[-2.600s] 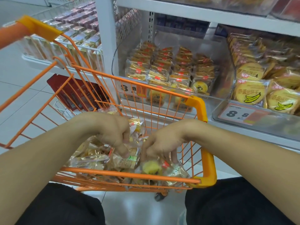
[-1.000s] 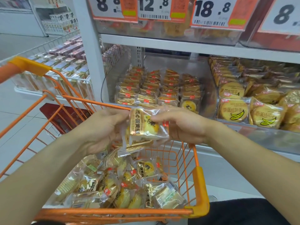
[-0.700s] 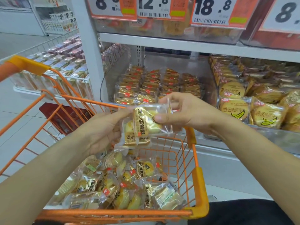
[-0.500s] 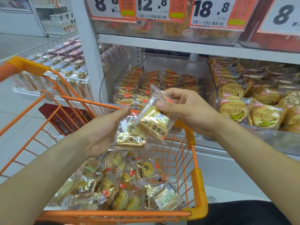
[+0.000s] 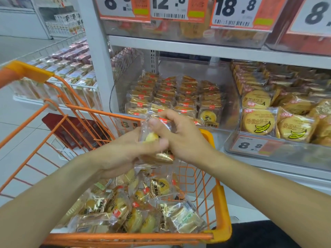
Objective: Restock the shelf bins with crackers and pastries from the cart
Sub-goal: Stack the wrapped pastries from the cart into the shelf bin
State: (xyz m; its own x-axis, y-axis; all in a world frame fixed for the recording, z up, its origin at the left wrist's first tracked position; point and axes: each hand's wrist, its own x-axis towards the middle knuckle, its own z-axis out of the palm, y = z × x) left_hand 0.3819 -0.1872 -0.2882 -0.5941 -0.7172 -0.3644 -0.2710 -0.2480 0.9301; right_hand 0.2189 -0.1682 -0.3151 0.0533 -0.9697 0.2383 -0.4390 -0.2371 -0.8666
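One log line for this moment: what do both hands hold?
left hand: holds pastry packets | right hand: pinches top packet | place: above cart | bin: not reached

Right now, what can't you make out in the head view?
- Pastry packets held in both hands: exact count hidden by the left hand and right hand overlapping them.
- Leftmost top price tag: cut off by the top edge.
- Rightmost top price tag: cut off by the right edge.
- Cart lower layers: buried under the top packets.
- Price-tag small print: too blurred to read.
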